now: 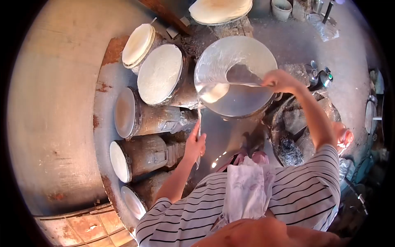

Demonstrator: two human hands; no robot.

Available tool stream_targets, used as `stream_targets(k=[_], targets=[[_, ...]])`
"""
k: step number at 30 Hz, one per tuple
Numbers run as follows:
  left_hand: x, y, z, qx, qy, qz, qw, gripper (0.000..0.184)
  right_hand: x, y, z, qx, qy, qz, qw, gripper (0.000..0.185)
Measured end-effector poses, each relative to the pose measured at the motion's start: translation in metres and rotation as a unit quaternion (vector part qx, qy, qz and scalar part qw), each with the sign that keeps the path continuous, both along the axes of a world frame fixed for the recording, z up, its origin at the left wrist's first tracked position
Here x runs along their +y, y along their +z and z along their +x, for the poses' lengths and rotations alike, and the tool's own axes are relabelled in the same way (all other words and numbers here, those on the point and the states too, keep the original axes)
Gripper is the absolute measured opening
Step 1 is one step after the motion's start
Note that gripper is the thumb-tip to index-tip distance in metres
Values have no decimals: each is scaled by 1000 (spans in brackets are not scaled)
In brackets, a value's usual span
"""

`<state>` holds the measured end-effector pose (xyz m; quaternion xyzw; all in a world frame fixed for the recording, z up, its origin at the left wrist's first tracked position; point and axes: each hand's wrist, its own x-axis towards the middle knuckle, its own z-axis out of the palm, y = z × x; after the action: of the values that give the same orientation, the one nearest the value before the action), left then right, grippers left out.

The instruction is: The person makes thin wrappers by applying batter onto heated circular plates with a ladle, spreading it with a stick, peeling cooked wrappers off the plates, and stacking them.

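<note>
A thin, translucent pancake (214, 61) covers much of the round griddle (247, 101) in front of me. Its edge is drawn into a nearly straight line across the middle, with dark griddle showing beyond it. My right hand (282, 81) is closed in a pinch on the right end of that edge, above the griddle's right rim. At the lower left, my left hand (194, 145) grips a long, narrow scraper (199, 117). The scraper points up to the griddle's left rim; its exact kind is unclear.
Several drum-like stoves with round tops stand along the left, including a pale top (160, 74). Stacked flat pancakes (139, 45) lie at upper left, and another stack (220, 10) at the top. A wide basin (288, 127) sits right, beside a bucket (282, 9) farther off.
</note>
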<state>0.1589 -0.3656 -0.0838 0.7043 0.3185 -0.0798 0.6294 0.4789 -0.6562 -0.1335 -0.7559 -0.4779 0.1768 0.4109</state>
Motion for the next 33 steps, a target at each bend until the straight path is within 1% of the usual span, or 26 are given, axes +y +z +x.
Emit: stream_targets(k=[1, 2, 4, 5, 8, 9, 10, 11, 12, 13, 14, 15, 16, 17, 18, 19, 21, 22, 23, 24, 26, 29, 31, 32, 33], targets=[[1, -2, -9, -4, -12, -16, 1000, 58, -21, 14, -9, 101, -36, -58, 993, 40], [1, -4, -7, -4, -26, -7, 1000, 58, -34, 0, -13, 122, -84, -43, 988, 41], [1, -9, -5, 4, -57, 12, 998, 58, -20, -9, -32, 61, -182, 5, 981, 39], [-2, -12, -11, -13, -60, -5, 998, 58, -7, -5, -52, 21, -180, 15, 983, 34], [11, -17, -16, -73, -87, -43, 993, 59, -3, -7, -98, -150, -112, -4, 982, 33], [18, 1, -23, -64, -68, -79, 992, 59, -14, -1, -123, -155, -160, -20, 975, 34], [27, 31, -22, -62, -80, -80, 992, 60, -23, 6, -151, -162, -205, -39, 964, 35], [47, 36, -20, -121, -81, -105, 984, 60, -12, -5, -180, 6, -314, -6, 949, 35], [63, 39, -20, -168, -77, -128, 974, 60, 17, -28, -205, 146, -373, 131, 907, 37], [69, 46, -18, -154, -42, -167, 973, 60, 67, -6, -230, 361, -363, 195, 837, 42], [78, 50, -4, -157, -19, -203, 966, 59, 122, -8, -247, 392, -334, 221, 828, 46], [86, 45, 2, -163, -10, -256, 953, 54, 177, -14, -259, 422, -323, 242, 812, 43], [99, 40, 4, -179, -25, -345, 921, 51, 232, -39, -266, 433, -324, 254, 802, 39], [109, 37, -4, -189, -28, -409, 892, 50, 276, -63, -266, 464, -345, 285, 764, 35], [121, 41, -9, -193, -37, -472, 859, 48, 307, -76, -268, 456, -388, 309, 739, 34], [130, 49, -17, -206, -45, -472, 856, 49, 322, -79, -276, 454, -412, 331, 717, 34], [146, 62, -28, -237, -63, -402, 882, 45, 331, -77, -297, 444, -467, 361, 674, 35], [154, 68, -42, -236, -67, -362, 899, 43, 328, -71, -317, 437, -505, 374, 643, 35], [161, 74, -49, -237, -65, -382, 891, 45, 317, -70, -335, 450, -492, 377, 643, 37], [167, 77, -49, -238, -79, -371, 894, 46, 310, -64, -344, 434, -529, 365, 632, 36], [173, 80, -49, -243, -106, -352, 898, 48, 294, -71, -347, 404, -556, 355, 634, 34], [181, 79, -55, -239, -108, -305, 915, 59, 277, -62, -326, 398, -607, 363, 584, 30], [185, 76, -55, -252, -111, -291, 916, 65, 266, -58, -302, 359, -623, 371, 587, 29], [189, 79, -54, -251, -112, -270, 923, 65, 266, -59, -295, 350, -635, 376, 578, 29], [191, 82, -60, -245, -110, -252, 930, 65, 262, -59, -287, 329, -621, 379, 602, 28]])
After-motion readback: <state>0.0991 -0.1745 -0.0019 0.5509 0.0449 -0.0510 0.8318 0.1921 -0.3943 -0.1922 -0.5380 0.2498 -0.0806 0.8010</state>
